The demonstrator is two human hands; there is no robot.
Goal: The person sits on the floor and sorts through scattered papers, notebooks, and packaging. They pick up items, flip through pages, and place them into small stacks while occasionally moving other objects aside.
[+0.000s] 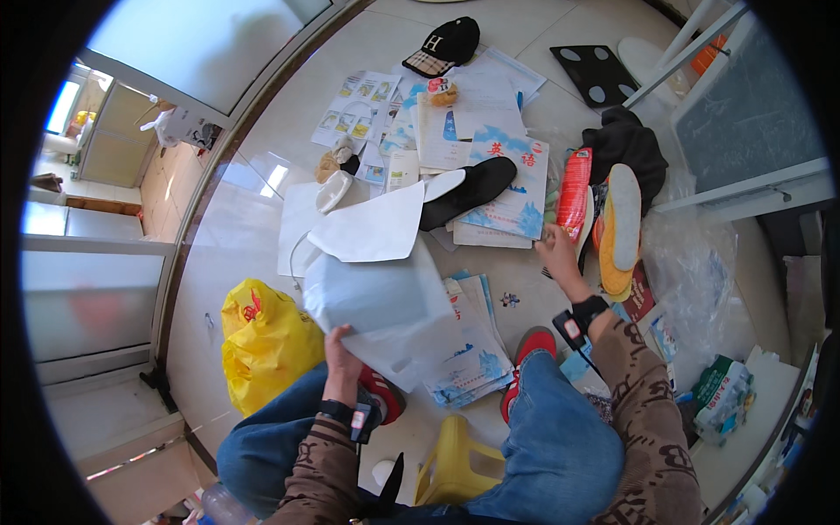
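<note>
My left hand (pixel 342 365) grips the near left edge of a translucent white plastic bag (pixel 387 302). A white paper sheet (pixel 371 223) lies over the bag's far end. My right hand (pixel 562 257) is at the near right corner of a blue-and-white booklet (pixel 505 216), close to a red plastic package (pixel 575 190). Whether its fingers hold anything is unclear. A black insole (pixel 476 190) rests partly on the booklet. Under the bag's right side, a stack of similar booklets (pixel 476 341) lies between my feet.
A yellow plastic bag (pixel 266 348) stands at left. Loose papers (pixel 357 108), a black cap (pixel 449 42) and a bathroom scale (pixel 594 73) lie farther off. On the right are yellow insoles (pixel 618 243), dark cloth (pixel 627 147) and clear plastic (pixel 689 269). A yellow stool (pixel 453 453) is below me.
</note>
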